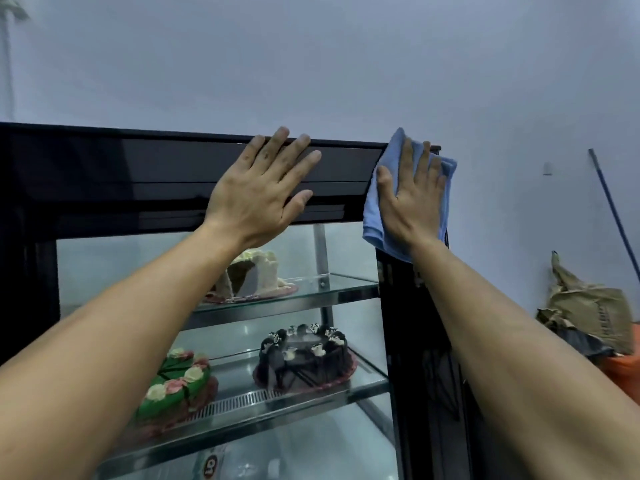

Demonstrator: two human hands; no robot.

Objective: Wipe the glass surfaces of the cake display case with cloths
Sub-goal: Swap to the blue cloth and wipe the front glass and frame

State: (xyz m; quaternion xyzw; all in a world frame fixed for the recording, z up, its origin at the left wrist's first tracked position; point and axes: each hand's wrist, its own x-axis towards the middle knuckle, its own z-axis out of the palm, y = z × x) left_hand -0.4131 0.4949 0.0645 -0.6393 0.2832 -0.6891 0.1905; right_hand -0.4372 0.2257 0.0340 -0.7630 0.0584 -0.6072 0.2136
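A black-framed cake display case (104,174) with glass front and glass shelves fills the left and middle. My left hand (263,188) lies flat with straight fingers against the dark top band of the case. My right hand (412,199) presses a blue cloth (375,216) flat against the case's upper right corner, fingers spread. The cloth hangs a little below my palm.
Inside the case are a cut white cake (252,275) on the upper shelf, a chocolate cake (304,355) and a green flowered cake (173,379) below. A pale wall stands behind. Right of the case are a brown sack (588,306), an orange container (623,368) and a blue pole (613,209).
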